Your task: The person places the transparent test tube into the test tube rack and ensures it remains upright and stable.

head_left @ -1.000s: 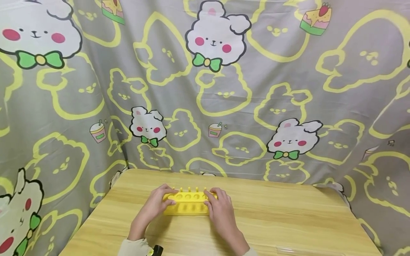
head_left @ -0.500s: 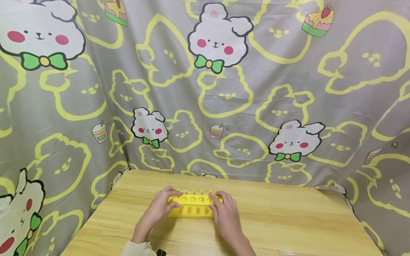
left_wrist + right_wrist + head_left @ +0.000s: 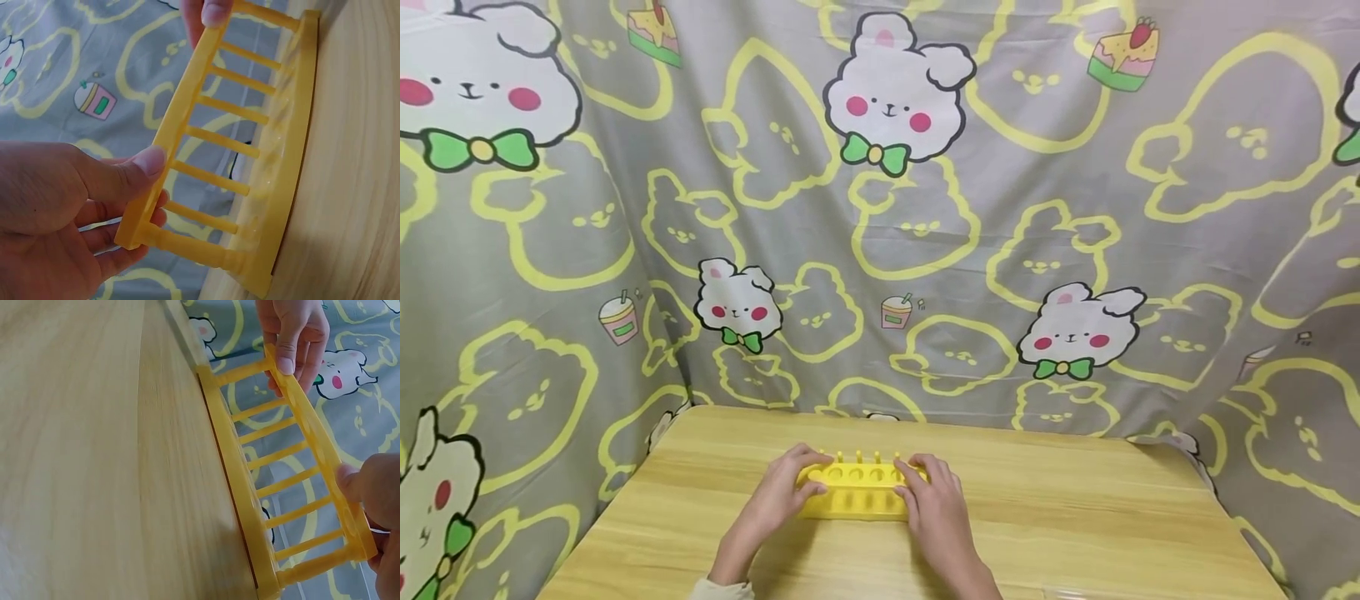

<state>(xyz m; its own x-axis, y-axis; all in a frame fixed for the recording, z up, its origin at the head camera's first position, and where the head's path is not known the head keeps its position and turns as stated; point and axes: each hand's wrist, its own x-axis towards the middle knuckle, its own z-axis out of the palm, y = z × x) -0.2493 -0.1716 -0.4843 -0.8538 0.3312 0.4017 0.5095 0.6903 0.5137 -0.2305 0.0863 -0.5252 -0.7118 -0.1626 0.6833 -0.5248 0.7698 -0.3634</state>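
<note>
A yellow plastic test tube rack (image 3: 856,477) stands upright on the wooden table, round holes along its top and a row of thin pegs at its far side. My left hand (image 3: 784,490) grips the left end of its top bar, thumb on the near side. At the right end, my right hand (image 3: 938,507) holds the same bar in a like pinch. In the left wrist view the rack (image 3: 272,187) shows its base along the tabletop, with slim posts between base and top. The right wrist view has both thumbs on the top bar of the rack (image 3: 312,428).
Part of a clear, transparent item (image 3: 1066,594) lies at the bottom edge of the head view, right of the hands. A grey patterned curtain (image 3: 925,200) hangs behind and beside the wooden table (image 3: 1075,508).
The rack has slid a little to the right across the table, both hands moving with it and keeping their grip. The head view has also shifted slightly.
</note>
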